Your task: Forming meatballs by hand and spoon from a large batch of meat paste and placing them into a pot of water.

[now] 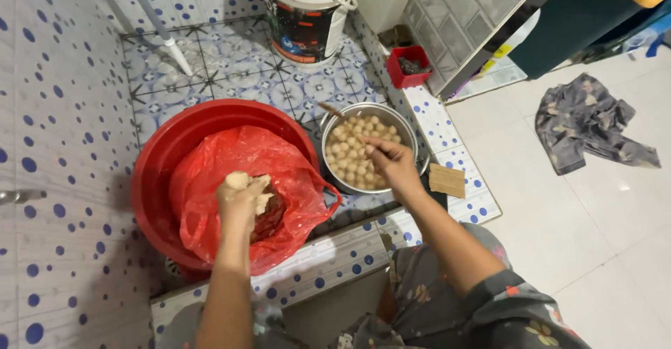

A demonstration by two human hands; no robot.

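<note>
The left hand [241, 198] was clenched on pale paste [237, 180] over the red bag [231, 160] in the red basin [157, 153]. The right hand [393, 161], fingers pinched, apparently on a spoon [331, 110], hovered over the pot [412, 129] of pale balls [349, 154]. Farther off, the white bucket [307, 13] was cut off by the frame.

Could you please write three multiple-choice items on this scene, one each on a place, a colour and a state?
1. Where is the right hand? A over the pot B in the bucket C on the cloth
2. What colour is the basin? A blue B red C white
3. What is in the left hand? A nothing B a spoon C paste

A: it hovers above the balls.
B: its rim is red, like the bag.
C: pale paste bulges from the fist.
</note>
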